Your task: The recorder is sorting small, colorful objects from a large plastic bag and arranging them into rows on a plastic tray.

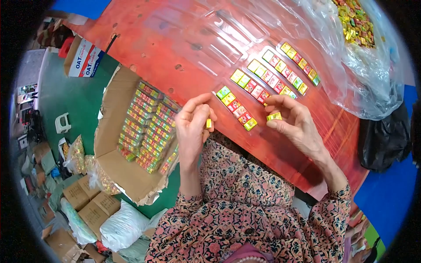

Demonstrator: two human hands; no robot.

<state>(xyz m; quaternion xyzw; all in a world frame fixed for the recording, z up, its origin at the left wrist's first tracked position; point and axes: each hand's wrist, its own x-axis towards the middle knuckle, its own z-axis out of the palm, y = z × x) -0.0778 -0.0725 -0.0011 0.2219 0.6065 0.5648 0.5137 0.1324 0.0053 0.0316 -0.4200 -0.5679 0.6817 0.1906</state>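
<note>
My left hand is closed at the table's near edge, pinching a small yellow-and-white wrapped block between thumb and fingers. Another small yellow wrapped block is between the thumb and fingers of my right hand, just right of the tray's near end. Between and beyond my hands lies a clear plastic tray. Several of its slots hold rows of yellow, red and green wrapped blocks. My right fingertips hang close to the near end of one row and partly cover it.
A big clear bag of loose wrapped blocks lies on the red table at far right. Left of the table stands an open carton with filled trays. A black bag hangs at the right edge. Boxes and sacks crowd the lower left.
</note>
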